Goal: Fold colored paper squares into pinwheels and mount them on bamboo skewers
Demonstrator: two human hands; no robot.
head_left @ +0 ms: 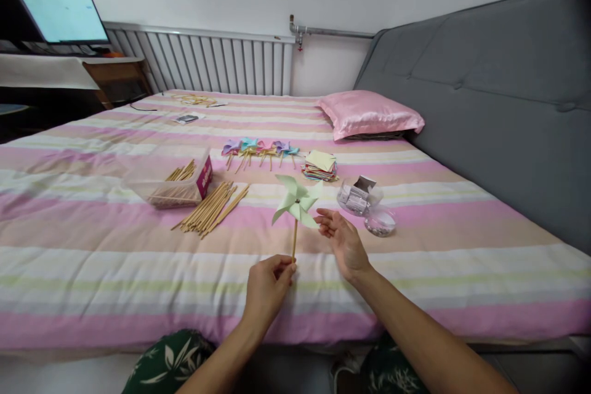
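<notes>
- Head camera looked down over a bed (92, 271) covered with a pink, cream and pale green striped sheet.
- The left hand (266, 286) was closed in a pinch on the bottom end of a thin wooden stick, holding a pale green paper pinwheel (297, 202) upright above the sheet.
- The right hand (344, 240) was open with fingers loosely spread, palm turned toward the pinwheel; its fingertips (323, 217) sat just beside the lower right blade, and whether they touched it could not be told.
- A loose bundle of wooden sticks (210, 209) lay on the sheet to the left of the pinwheel, next to a clear plastic box (166, 181) with more sticks inside and a magenta label on its side.
- Farther back, a row of finished pinwheels (258, 149) in purple, blue and pink lay flat, with a stack of coloured paper squares (320, 166) just to their right.
- A clear round container (357, 197) and a small clear lid or dish (380, 223) rested near the right hand.
- A pink satin pillow (369, 114) lay against the grey padded headboard (484, 86).
- A white radiator (207, 61) ran along the far wall, and a lit monitor (62, 15) stood on a desk at the far left.
</notes>
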